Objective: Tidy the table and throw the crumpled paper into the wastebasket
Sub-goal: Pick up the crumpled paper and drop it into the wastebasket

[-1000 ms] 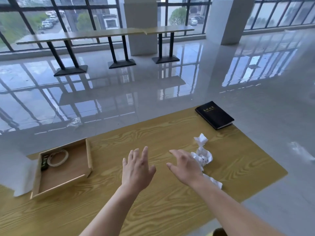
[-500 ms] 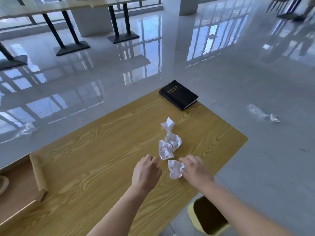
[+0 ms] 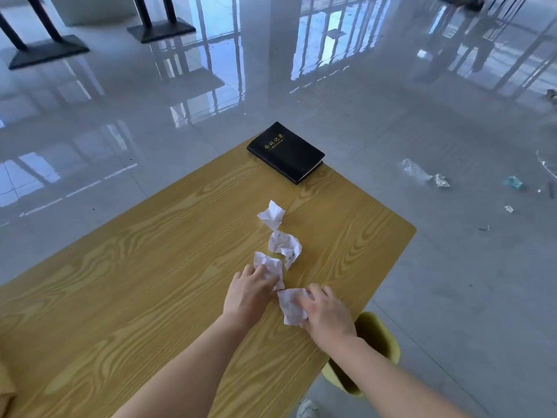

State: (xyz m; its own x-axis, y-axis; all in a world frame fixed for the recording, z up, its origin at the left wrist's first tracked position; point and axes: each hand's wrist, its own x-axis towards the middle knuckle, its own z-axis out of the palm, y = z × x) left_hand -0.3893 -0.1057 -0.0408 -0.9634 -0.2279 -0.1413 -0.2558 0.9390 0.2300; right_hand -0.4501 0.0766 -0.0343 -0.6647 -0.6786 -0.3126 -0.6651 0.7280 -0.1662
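Several crumpled white paper balls lie in a line on the wooden table [image 3: 126,267]. My right hand [image 3: 327,312] grips the nearest paper ball [image 3: 289,306]. My left hand [image 3: 248,292] closes its fingers on a second paper ball [image 3: 266,263]. Two more balls lie farther out, one in the middle [image 3: 284,244] and the farthest [image 3: 272,214]. A yellow wastebasket [image 3: 379,336] stands on the floor beside the table's right edge, partly hidden by my right forearm.
A black notebook [image 3: 286,152] with gold lettering lies at the table's far corner. Scraps of plastic and litter [image 3: 422,175] are scattered on the glossy floor to the right. Black table bases [image 3: 159,28] stand far back.
The view has tilted down and right. Both hands moved forward to the paper: the right hand closed on the nearest ball, and the left reached onto the second ball.
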